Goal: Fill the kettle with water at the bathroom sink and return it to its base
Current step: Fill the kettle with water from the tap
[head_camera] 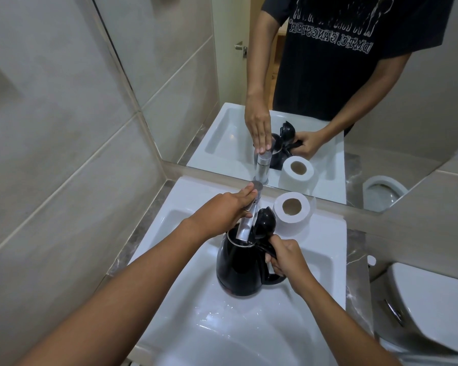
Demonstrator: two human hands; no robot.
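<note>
A black kettle (238, 268) stands in the white sink (185, 260) with its lid (265, 223) flipped open. The chrome faucet (245, 228) has its spout over the kettle's open mouth. My left hand (222, 212) rests on top of the faucet, fingers laid along its lever. My right hand (286, 257) grips the kettle's handle at the right side. I cannot tell whether water runs from the spout.
A toilet paper roll (292, 213) stands on the sink's back ledge, right of the faucet. A mirror (315, 88) above reflects the person and sink. A white toilet tank (431, 307) sits at the right. Tiled wall (64, 154) closes the left.
</note>
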